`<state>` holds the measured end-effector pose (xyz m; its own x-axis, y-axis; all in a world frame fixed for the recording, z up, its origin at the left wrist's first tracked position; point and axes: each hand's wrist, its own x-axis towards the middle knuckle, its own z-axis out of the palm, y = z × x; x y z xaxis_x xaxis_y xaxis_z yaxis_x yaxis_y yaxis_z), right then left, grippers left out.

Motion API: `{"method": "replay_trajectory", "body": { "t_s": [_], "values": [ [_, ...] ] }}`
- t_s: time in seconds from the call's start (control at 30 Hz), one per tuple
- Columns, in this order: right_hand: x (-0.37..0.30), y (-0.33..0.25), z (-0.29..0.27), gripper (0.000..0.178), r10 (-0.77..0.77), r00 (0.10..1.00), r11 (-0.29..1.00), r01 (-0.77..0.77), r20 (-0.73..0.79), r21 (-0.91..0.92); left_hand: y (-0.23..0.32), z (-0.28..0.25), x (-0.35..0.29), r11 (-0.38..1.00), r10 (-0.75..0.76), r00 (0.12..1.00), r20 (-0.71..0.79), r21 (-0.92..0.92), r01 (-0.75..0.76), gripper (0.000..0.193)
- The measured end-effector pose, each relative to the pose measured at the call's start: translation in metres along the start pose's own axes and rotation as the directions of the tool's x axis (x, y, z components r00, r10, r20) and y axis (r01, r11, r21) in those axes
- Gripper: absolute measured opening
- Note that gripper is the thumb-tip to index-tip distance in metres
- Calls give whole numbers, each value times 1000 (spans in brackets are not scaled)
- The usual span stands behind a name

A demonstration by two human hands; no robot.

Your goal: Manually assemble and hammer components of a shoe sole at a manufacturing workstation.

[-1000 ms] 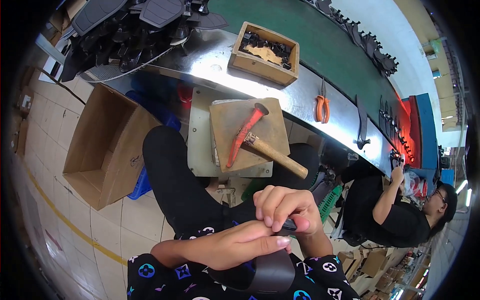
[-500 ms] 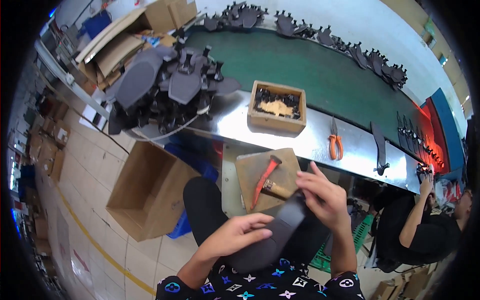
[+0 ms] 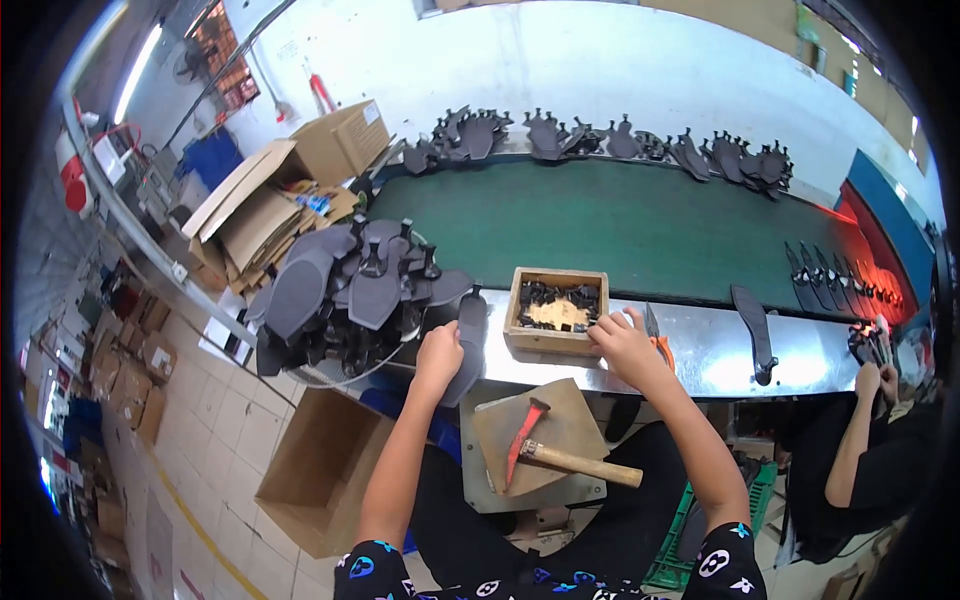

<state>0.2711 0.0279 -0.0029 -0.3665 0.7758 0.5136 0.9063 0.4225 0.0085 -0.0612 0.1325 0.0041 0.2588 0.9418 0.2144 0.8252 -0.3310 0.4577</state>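
My left hand (image 3: 440,353) grips a flat dark grey sole-shaped piece (image 3: 468,340) and holds it at the metal counter's edge, beside a heap of similar dark pieces (image 3: 350,290). My right hand (image 3: 622,338) reaches to the right rim of a small wooden box (image 3: 556,310), fingers touching its edge. Small black and tan parts fill the box. A hammer with a red head and wooden handle (image 3: 560,458) lies on a small board (image 3: 540,440) below my hands.
A green conveyor belt (image 3: 640,230) runs behind the counter, with dark pieces along its far edge. Orange-handled pliers (image 3: 660,345) lie right of the box. An open cardboard box (image 3: 320,470) stands on the floor at left. Another person (image 3: 870,440) sits at right.
Both hands rose from my lap to the counter. The left hand carried the dark piece toward the heap, and the right hand let go of it and reached the wooden box.
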Motion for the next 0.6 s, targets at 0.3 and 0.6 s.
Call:
{"method": "replay_trajectory", "body": {
  "t_s": [0.3, 0.6],
  "values": [
    [-84, 61, -82, 30, 586, 652, 749, -663, -480, 13, 3, 26, 0, 987, 141, 944, -300, 118, -110, 31],
    [-118, 67, -108, 19, 940, 338, 229, -508, -53, 831, 148, -37, -105, 896, 270, 945, -183, -312, -317, 78]
  ]
}}
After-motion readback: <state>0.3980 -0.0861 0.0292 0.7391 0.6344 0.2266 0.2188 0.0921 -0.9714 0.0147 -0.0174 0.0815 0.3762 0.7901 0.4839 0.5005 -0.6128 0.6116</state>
